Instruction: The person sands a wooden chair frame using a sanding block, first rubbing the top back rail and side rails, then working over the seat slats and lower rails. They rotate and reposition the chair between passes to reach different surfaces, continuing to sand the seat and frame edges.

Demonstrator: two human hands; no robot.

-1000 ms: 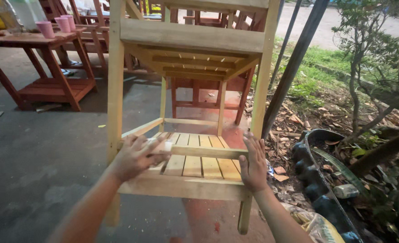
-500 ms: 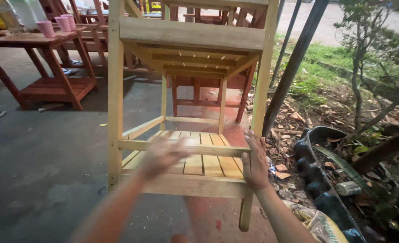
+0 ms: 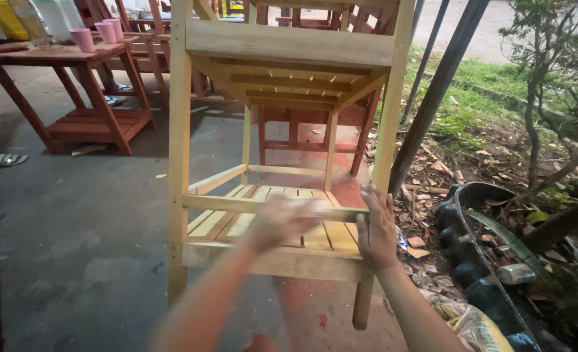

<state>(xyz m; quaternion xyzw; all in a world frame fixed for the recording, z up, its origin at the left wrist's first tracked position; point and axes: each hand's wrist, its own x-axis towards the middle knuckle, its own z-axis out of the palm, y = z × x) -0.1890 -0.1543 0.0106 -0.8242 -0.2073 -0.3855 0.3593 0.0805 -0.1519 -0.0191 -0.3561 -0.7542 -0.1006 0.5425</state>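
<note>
- Grey concrete floor (image 3: 74,248) underlies our pale slatted wooden stool (image 3: 282,215), legs upright.
- Right hand (image 3: 377,228), released, flat against near-right leg.
- Left hand (image 3: 282,221), blurred; grip indeterminable.

Both hands (image 3: 328,225) outstretched, fingers spread

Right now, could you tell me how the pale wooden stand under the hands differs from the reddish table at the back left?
The pale wooden stand is unpainted light timber; the reddish table is stained red-brown. The stand is close, with the right hand flat on its front corner and the blurred left hand over its front rail; the table stands apart, untouched. The table carries pink cups; the stand's slats lie bare. Both have a slatted lower shelf.
</note>
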